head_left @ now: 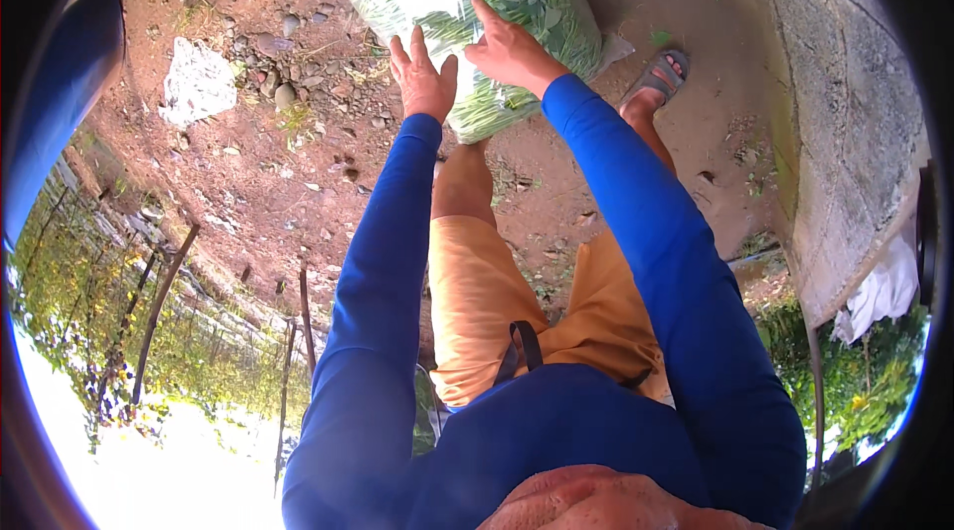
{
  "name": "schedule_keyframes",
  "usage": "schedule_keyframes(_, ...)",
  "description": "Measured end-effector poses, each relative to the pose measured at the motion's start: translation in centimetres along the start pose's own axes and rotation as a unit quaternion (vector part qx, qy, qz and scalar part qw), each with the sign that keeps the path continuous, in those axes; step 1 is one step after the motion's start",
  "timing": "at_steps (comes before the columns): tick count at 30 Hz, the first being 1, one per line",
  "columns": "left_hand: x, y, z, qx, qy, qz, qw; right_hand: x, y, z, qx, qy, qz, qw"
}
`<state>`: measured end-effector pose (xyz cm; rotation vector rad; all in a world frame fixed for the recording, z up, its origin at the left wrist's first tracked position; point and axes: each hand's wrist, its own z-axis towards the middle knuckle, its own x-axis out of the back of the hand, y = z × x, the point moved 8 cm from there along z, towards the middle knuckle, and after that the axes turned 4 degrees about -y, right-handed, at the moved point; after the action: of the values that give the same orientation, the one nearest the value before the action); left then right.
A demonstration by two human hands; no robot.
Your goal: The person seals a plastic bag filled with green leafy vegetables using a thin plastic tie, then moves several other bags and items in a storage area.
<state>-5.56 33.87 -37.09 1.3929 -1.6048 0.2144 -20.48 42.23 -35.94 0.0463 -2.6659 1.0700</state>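
Observation:
A big, bulging clear plastic bag (pixel 552 18) packed with long green stalks and leaves stands in front of me at the top of the view, its upper part cut off by the edge and washed out by glare. My left hand (pixel 422 81) rests against its near left side, fingers stretched and apart. Just right of it, my right hand (pixel 512 48) lies on the bag with the index finger and thumb extended; its other fingers are partly hidden. Neither hand visibly grasps the plastic.
Stony brown dirt ground (pixel 328 152) spreads around, with a crumpled white plastic scrap (pixel 199 81) at left. A grey concrete wall (pixel 855 83) runs along the right, a white cloth (pixel 882 292) beside it. Something blue (pixel 65 103) stands at far left. Thin wooden poles (pixel 159 316) rise among plants.

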Motion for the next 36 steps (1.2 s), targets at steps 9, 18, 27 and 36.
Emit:
schedule_keyframes(9,-2.2,-2.7,2.9,0.047,-0.152,-0.101,0.982,-4.4,-1.5,3.1,-0.164,-0.046,0.227,0.959)
schedule_keyframes(18,-2.6,-4.6,3.7,-0.016,-0.16,-0.127,0.979,-6.4,-2.0,4.9,-0.142,-0.073,0.275,0.948)
schedule_keyframes(27,-3.9,-5.4,4.0,0.001,-0.185,-0.241,0.953,-7.7,-1.3,7.6,-0.153,-0.144,0.268,0.94)
schedule_keyframes(36,1.1,-2.4,8.7,0.124,-0.176,-0.108,0.971,-7.1,0.1,4.5,-0.024,-0.027,0.01,0.999)
